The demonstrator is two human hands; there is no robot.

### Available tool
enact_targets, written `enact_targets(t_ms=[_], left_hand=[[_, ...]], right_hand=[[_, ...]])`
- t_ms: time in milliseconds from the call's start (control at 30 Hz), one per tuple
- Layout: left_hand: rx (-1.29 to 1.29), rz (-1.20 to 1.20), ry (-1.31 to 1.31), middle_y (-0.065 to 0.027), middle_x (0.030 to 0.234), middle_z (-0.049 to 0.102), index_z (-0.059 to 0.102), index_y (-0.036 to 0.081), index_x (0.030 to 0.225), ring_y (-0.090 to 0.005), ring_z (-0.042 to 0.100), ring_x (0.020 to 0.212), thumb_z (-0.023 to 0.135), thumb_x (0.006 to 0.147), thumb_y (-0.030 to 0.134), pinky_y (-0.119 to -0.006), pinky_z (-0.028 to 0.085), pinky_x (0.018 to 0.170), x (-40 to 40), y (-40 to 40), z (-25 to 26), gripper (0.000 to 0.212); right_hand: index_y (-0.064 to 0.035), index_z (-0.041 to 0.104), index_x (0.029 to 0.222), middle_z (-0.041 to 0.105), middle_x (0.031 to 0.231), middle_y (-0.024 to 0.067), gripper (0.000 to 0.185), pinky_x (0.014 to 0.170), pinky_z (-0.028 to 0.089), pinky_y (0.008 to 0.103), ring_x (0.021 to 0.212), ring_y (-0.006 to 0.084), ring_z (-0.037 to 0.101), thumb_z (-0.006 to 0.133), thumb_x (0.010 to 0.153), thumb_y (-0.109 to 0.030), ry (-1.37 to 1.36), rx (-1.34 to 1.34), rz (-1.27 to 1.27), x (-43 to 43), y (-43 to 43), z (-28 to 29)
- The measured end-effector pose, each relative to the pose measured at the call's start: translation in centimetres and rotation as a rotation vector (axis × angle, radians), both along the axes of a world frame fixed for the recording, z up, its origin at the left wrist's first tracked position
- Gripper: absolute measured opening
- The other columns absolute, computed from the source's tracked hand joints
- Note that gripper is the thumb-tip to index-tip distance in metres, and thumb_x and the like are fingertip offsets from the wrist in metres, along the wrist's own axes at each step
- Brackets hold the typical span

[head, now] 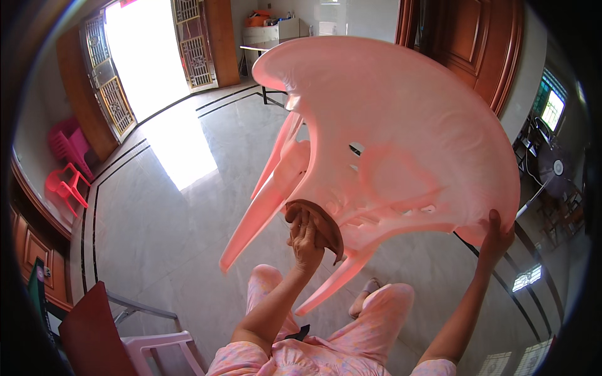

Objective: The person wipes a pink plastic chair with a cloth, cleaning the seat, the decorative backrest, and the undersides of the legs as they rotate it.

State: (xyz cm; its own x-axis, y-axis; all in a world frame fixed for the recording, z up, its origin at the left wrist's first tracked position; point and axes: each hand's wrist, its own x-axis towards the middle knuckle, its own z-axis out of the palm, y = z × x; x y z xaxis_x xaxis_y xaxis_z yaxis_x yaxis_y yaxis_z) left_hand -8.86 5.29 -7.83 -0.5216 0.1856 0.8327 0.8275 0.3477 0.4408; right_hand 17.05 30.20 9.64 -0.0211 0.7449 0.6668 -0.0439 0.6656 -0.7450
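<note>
A pink plastic armchair (404,108) is held tilted in front of me, its broad curved back towards the upper right and its legs pointing down to the left. My left hand (305,237) presses a brown cloth (333,228) against the chair near the top of a leg, fingers spread over the fabric. At the right, my right hand (496,239) grips the rim of the chair's back, its thumb on the near surface. The chair hides part of the floor and room behind it.
Stacked magenta chairs (70,141) and a small red chair (70,185) stand by the left wall. A pale pink plastic stool (162,345) is at lower left. A pedestal fan (557,168) stands at right. Beyond the tiled floor (155,225), a doorway (146,56) lets in bright light.
</note>
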Motion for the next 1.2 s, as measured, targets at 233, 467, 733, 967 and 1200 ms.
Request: enact_targets(t_ms=[233,467,733,967,1200], left_hand=[[-0.093,-0.108,-0.303,-0.0214,0.12,0.056,0.056,-0.002,0.116,-0.0372,0.053,0.106,0.059,0.066,-0.002,-0.042,0.046,0.086,2.2,0.4,-1.7,0.049],[0.374,-0.223,-0.615,-0.0146,0.087,0.065,0.063,0.002,0.106,-0.0243,0.063,0.08,0.045,0.076,-0.005,-0.029,0.048,0.076,3.1,-1.7,0.0,0.035],[0.12,0.01,0.016,-0.0238,0.113,0.056,0.059,-0.008,0.106,-0.0397,0.051,0.108,0.056,0.065,-0.004,-0.044,0.039,0.094,-2.0,-0.1,2.7,0.041],[-0.083,-0.063,0.0,-0.0251,0.101,0.058,0.06,-0.005,0.085,-0.0415,0.054,0.096,0.061,0.069,0.006,-0.048,0.04,0.088,3.1,1.8,-0.7,0.02],[-0.216,-0.274,-0.192,-0.0211,0.087,0.06,0.059,-0.003,0.091,-0.0389,0.054,0.086,0.059,0.078,0.01,-0.048,0.043,0.076,7.4,2.1,-1.6,0.018]], right_hand=[[0.0064,0.053,0.116,0.062,0.101,0.0141,0.047,0.064,0.055,0.0287,0.081,0.0207,0.061,0.067,0.084,-0.025,0.009,-0.02,-0.099,0.2,-0.2,0.0],[0.0056,0.054,0.115,0.062,0.1,0.0145,0.047,0.062,0.056,0.0292,0.081,0.0213,0.061,0.068,0.083,-0.026,0.02,0.024,-0.125,1.4,0.4,-1.0],[0.0052,0.054,0.115,0.062,0.101,0.0149,0.05,0.064,0.056,0.0301,0.08,0.0221,0.062,0.069,0.082,-0.03,-0.011,-0.009,-0.145,1.4,-0.6,-0.4],[0.0047,0.054,0.116,0.063,0.099,0.0139,0.051,0.063,0.054,0.0282,0.077,0.0204,0.063,0.071,0.081,-0.029,-0.01,-0.026,-0.17,0.2,-1.2,0.3],[0.0058,0.055,0.114,0.063,0.099,0.0138,0.048,0.061,0.054,0.0275,0.075,0.0186,0.062,0.07,0.082,-0.027,0.017,0.024,-0.139,-0.1,-1.3,0.4]])
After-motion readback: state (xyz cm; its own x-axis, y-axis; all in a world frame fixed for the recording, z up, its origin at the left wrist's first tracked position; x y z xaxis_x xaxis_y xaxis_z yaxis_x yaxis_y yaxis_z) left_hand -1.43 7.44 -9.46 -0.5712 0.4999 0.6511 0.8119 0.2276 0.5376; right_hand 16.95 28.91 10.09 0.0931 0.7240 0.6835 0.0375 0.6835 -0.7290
